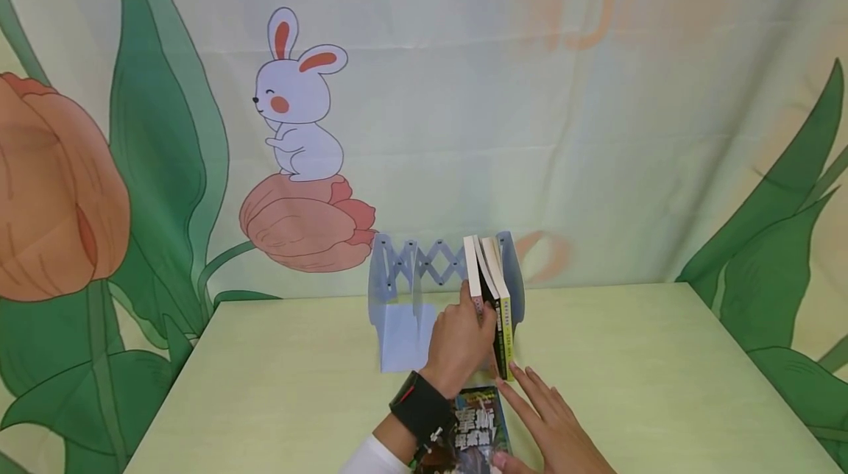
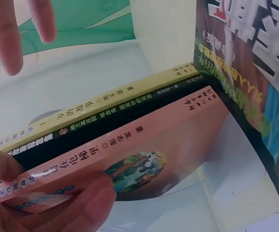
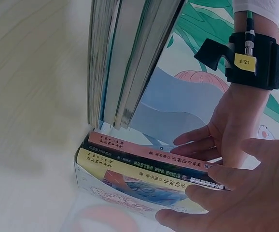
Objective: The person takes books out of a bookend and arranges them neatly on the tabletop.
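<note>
Three slim books stand spine-out at the right end of a blue-grey expanding book rack (image 1: 380, 279). They are a pink book (image 2: 188, 128), a black book (image 2: 105, 116) and a yellow book (image 2: 144, 90). My left hand (image 1: 460, 341) pinches the pink book at its upper spine, fingers across its cover and thumb at the black book's side. Below the yellow book's lower end, my right hand (image 1: 563, 426) has its fingers spread straight. Whether those fingertips touch the books cannot be told.
In front of the rack, a pile of books (image 3: 125, 58) lies near my forearms, its dark top cover (image 1: 480, 430) bearing white characters. A pale yellow-green table (image 1: 278, 378) extends to both sides. Behind it hangs a curtain (image 1: 437, 106) printed with a rabbit and tulips.
</note>
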Action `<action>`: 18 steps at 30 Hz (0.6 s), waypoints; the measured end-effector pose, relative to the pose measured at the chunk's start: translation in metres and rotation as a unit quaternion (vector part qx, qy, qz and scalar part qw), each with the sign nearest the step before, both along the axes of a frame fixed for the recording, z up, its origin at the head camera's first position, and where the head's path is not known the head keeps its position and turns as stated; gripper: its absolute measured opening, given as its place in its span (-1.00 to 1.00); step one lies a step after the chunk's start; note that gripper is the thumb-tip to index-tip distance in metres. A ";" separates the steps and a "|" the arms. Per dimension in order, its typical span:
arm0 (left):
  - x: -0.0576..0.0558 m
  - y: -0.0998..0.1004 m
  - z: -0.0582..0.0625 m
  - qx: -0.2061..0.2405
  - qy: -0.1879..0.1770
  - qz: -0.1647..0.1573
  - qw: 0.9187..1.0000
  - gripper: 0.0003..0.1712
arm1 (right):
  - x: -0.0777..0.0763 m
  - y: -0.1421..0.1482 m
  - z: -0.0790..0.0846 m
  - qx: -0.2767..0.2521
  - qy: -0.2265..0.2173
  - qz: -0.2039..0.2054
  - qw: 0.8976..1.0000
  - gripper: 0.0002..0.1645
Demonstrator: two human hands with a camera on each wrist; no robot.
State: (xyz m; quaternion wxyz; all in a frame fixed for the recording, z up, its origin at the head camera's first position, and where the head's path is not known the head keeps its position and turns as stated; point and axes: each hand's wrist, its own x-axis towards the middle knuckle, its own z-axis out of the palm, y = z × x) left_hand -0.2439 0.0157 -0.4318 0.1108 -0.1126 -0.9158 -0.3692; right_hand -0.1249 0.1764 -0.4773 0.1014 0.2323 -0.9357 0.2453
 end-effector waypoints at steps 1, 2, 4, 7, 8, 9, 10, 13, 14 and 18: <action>0.000 0.000 0.000 0.006 -0.001 -0.003 1.000 -0.30 | 0.000 0.000 0.000 0.001 -0.002 0.000 1.000 -0.05; 0.000 0.000 0.000 0.011 -0.001 -0.005 1.000 -0.30 | 0.000 0.000 0.000 0.002 -0.002 0.001 1.000 -0.04; 0.001 0.000 0.000 0.019 -0.002 -0.008 1.000 -0.31 | 0.001 0.000 0.001 0.003 -0.001 0.002 1.000 -0.04; 0.001 0.000 0.000 0.025 -0.003 -0.011 1.000 -0.31 | 0.001 0.001 0.000 0.004 -0.003 0.003 1.000 -0.04; 0.001 0.000 0.000 0.027 -0.005 -0.011 1.000 -0.31 | 0.001 0.000 0.000 0.004 -0.004 0.002 1.000 -0.04; 0.001 0.000 -0.001 0.030 -0.007 -0.012 0.999 -0.31 | 0.000 0.000 0.000 0.004 -0.004 0.002 1.000 -0.03; 0.001 0.000 -0.001 0.032 -0.008 -0.014 0.999 -0.31 | 0.000 0.000 0.000 0.004 -0.004 0.002 1.000 -0.03; 0.001 -0.001 -0.002 0.041 -0.009 -0.017 0.999 -0.31 | 0.000 0.000 0.001 0.006 0.002 0.002 1.000 -0.03; 0.002 -0.001 -0.001 0.044 -0.008 -0.018 0.999 -0.32 | 0.000 0.000 0.001 0.007 0.004 0.002 1.000 -0.03; 0.003 -0.001 -0.001 0.050 0.001 -0.019 0.999 -0.33 | 0.001 0.001 0.002 0.010 0.004 0.001 1.000 -0.02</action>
